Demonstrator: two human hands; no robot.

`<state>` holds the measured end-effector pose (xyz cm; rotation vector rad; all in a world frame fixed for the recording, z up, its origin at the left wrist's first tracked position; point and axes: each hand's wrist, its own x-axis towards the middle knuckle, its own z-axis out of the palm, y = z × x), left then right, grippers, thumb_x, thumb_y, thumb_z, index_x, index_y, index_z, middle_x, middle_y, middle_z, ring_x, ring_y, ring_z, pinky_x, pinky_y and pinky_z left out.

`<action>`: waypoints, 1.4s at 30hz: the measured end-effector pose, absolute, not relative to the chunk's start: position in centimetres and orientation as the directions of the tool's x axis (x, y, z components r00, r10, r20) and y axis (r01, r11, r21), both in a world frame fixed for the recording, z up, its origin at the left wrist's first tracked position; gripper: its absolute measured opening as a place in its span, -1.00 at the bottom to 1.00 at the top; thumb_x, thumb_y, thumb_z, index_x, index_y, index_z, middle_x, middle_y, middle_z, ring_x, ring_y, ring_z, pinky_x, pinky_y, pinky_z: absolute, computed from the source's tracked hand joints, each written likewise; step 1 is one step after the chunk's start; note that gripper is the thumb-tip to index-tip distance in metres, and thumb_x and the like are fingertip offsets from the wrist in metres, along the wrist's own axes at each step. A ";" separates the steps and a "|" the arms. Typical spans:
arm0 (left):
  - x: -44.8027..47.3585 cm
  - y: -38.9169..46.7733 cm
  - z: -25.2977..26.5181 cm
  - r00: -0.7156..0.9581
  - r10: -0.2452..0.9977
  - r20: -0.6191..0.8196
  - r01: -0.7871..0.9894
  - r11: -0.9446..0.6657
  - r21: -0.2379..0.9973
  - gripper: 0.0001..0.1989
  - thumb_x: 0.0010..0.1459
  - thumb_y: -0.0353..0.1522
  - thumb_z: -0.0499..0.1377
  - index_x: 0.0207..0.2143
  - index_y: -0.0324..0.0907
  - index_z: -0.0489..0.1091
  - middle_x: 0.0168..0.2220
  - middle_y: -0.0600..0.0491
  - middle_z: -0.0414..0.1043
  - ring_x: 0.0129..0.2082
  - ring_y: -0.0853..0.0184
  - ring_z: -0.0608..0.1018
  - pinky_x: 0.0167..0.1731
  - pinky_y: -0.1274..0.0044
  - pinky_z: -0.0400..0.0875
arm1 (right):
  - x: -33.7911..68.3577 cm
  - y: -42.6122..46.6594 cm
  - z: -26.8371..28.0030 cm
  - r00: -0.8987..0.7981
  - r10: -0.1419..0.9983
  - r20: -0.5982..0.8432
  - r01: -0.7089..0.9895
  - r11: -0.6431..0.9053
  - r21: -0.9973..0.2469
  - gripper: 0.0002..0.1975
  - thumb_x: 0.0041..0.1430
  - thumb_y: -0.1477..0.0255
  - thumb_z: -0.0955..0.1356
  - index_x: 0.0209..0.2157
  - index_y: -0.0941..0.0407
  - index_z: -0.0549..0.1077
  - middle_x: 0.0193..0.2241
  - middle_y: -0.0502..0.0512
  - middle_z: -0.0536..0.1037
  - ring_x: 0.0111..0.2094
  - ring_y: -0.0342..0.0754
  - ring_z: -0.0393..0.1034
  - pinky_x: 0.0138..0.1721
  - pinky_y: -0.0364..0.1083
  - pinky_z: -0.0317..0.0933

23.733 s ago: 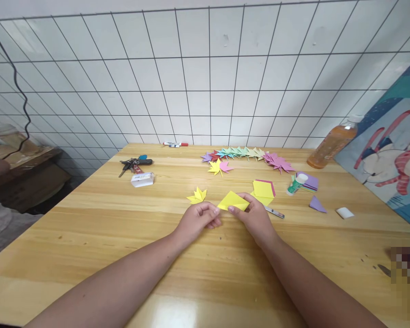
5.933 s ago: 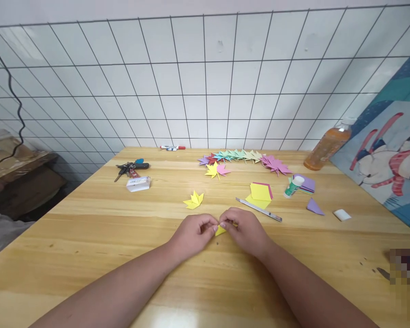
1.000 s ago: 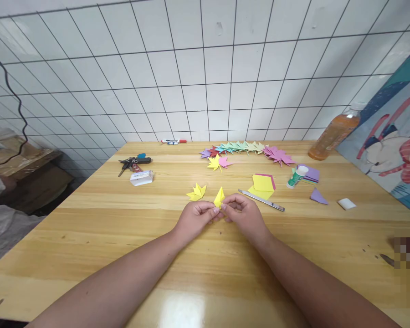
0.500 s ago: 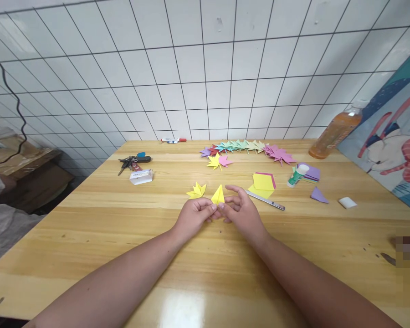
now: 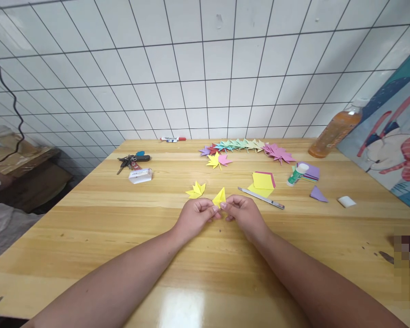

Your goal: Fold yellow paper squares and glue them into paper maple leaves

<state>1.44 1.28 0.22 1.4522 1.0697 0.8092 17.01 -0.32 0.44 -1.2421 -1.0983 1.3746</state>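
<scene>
A small piece of folded yellow paper (image 5: 219,197) with a pointed top is held between my two hands, just above the table. My left hand (image 5: 197,213) pinches its lower left side between thumb and fingers. On the other side, my right hand (image 5: 243,212) grips the lower right edge, its fingers curled. Beyond my left hand lies a yellow folded paper leaf (image 5: 196,190). A grey utility knife (image 5: 261,197) rests beyond my right hand, beside yellow paper squares (image 5: 263,181).
Folded paper leaves (image 5: 239,146) in several colours line the table's back. Keys (image 5: 133,160) and a white box (image 5: 140,176) lie left. A glue stick (image 5: 297,174), purple triangle (image 5: 318,194), eraser (image 5: 346,202) and orange drink bottle (image 5: 338,130) are right. A person's sleeve (image 5: 7,228) shows far left.
My right hand's raised fingers have come down and curled around the yellow paper's right side, exposing more of the utility knife. The paper has turned slightly, its tip shifting right.
</scene>
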 end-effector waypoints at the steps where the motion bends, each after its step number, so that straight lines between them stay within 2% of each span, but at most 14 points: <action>1: 1.5 1.3 0.2 0.356 0.931 -0.084 0.174 0.022 0.984 -0.76 -0.02 -0.23 0.20 -0.51 -0.25 0.44 -0.54 0.03 0.49 -0.55 0.40 0.45 -0.49 0.58 0.31 | 17.0 -0.3 0.4 -0.045 0.988 -0.150 -0.088 -0.153 -0.984 -0.70 -0.21 0.20 0.45 -0.57 0.16 0.43 -0.59 0.00 0.46 -0.56 -0.18 0.30 -0.52 -0.18 0.24; 6: 1.4 1.4 0.4 0.353 0.930 -0.101 0.148 0.051 0.988 -0.78 -0.03 -0.25 0.21 -0.51 -0.26 0.44 -0.55 0.03 0.49 -0.54 0.40 0.46 -0.48 0.58 0.32 | 17.1 -0.2 0.3 -0.057 0.983 -0.173 -0.092 -0.177 -0.980 -0.70 -0.19 0.20 0.45 -0.53 0.16 0.43 -0.53 0.01 0.47 -0.52 -0.18 0.31 -0.53 -0.20 0.24; 14: 1.3 1.2 0.6 0.355 0.929 -0.105 0.152 0.053 0.987 -0.74 -0.02 -0.22 0.21 -0.52 -0.27 0.41 -0.54 0.01 0.48 -0.54 0.39 0.46 -0.49 0.58 0.32 | 17.6 0.0 0.3 -0.093 0.971 -0.219 -0.061 -0.225 -0.972 -0.70 -0.17 0.22 0.44 -0.44 0.15 0.45 -0.53 -0.03 0.47 -0.61 -0.23 0.29 -0.48 -0.16 0.28; 19: 1.3 1.1 0.7 0.377 0.923 -0.074 0.072 0.050 0.996 -0.69 -0.04 -0.19 0.23 -0.31 -0.23 0.37 -0.45 0.04 0.46 -0.41 0.33 0.51 -0.47 0.57 0.35 | 18.2 0.2 0.3 -0.067 0.990 -0.124 0.095 -0.118 -0.988 -0.76 -0.13 0.25 0.41 -0.54 0.15 0.43 -0.58 -0.03 0.43 -0.61 -0.21 0.26 -0.52 -0.16 0.28; 22: 1.2 1.2 0.5 0.361 0.927 -0.102 0.103 0.069 0.992 -0.70 -0.06 -0.18 0.23 -0.38 -0.24 0.37 -0.46 0.03 0.46 -0.42 0.34 0.51 -0.45 0.56 0.36 | 18.5 0.1 0.6 -0.071 0.992 -0.108 0.141 -0.097 -0.985 -0.76 -0.09 0.25 0.39 -0.55 0.14 0.40 -0.62 -0.05 0.39 -0.61 -0.21 0.26 -0.52 -0.16 0.28; 25: 1.2 1.3 0.2 0.358 0.927 -0.111 0.122 0.072 0.990 -0.73 -0.04 -0.19 0.22 -0.44 -0.24 0.36 -0.50 0.04 0.46 -0.46 0.36 0.50 -0.45 0.55 0.36 | 18.5 -0.1 0.8 -0.115 0.979 -0.167 0.146 -0.150 -0.978 -0.75 -0.06 0.22 0.37 -0.50 0.13 0.39 -0.63 -0.06 0.37 -0.61 -0.20 0.27 -0.53 -0.17 0.28; 28: 1.2 1.3 0.0 0.352 0.935 -0.046 0.164 -0.013 0.986 -0.77 -0.02 -0.23 0.21 -0.45 -0.24 0.37 -0.51 0.06 0.44 -0.48 0.39 0.47 -0.46 0.57 0.34 | 18.3 -0.4 0.7 -0.168 0.971 -0.168 0.178 -0.138 -0.974 -0.74 -0.06 0.21 0.37 -0.41 0.11 0.39 -0.55 -0.06 0.40 -0.59 -0.20 0.28 -0.56 -0.19 0.26; 32: 1.2 1.1 -0.3 0.366 0.927 0.085 0.268 -0.192 0.944 -0.80 0.03 -0.26 0.17 -0.47 -0.24 0.41 -0.51 0.06 0.43 -0.49 0.41 0.43 -0.45 0.60 0.30 | 18.1 -0.5 0.6 -0.163 0.982 -0.094 0.277 -0.046 -0.960 -0.76 -0.06 0.22 0.37 -0.50 0.11 0.36 -0.64 -0.11 0.31 -0.62 -0.22 0.23 -0.59 -0.23 0.21; 35: 1.0 1.0 -0.5 0.352 0.931 0.097 0.289 -0.206 0.935 -0.82 0.04 -0.28 0.16 -0.46 -0.24 0.40 -0.50 0.06 0.43 -0.48 0.40 0.43 -0.46 0.60 0.30 | 18.2 -0.3 0.7 -0.170 0.973 -0.156 0.232 -0.115 -0.966 -0.76 -0.03 0.23 0.35 -0.52 0.12 0.36 -0.64 -0.09 0.35 -0.60 -0.20 0.28 -0.56 -0.21 0.23; 38: 0.8 1.2 -0.7 0.317 0.944 0.095 0.298 -0.194 0.935 -0.84 0.04 -0.30 0.15 -0.47 -0.23 0.38 -0.51 0.08 0.41 -0.49 0.41 0.43 -0.47 0.61 0.29 | 18.4 0.0 0.5 -0.188 0.960 -0.208 0.185 -0.173 -0.967 -0.83 -0.01 0.31 0.33 -0.42 0.12 0.41 -0.55 -0.04 0.42 -0.53 -0.19 0.35 -0.51 -0.21 0.27; 42: 0.9 1.5 -0.9 0.313 0.946 0.083 0.299 -0.181 0.937 -0.87 0.02 -0.32 0.17 -0.37 -0.20 0.36 -0.42 0.08 0.44 -0.44 0.39 0.47 -0.44 0.61 0.31 | 18.3 0.0 -0.3 -0.216 0.967 -0.138 0.288 -0.072 -0.955 -0.85 0.05 0.40 0.25 -0.37 0.10 0.44 -0.59 -0.07 0.41 -0.57 -0.18 0.33 -0.54 -0.20 0.24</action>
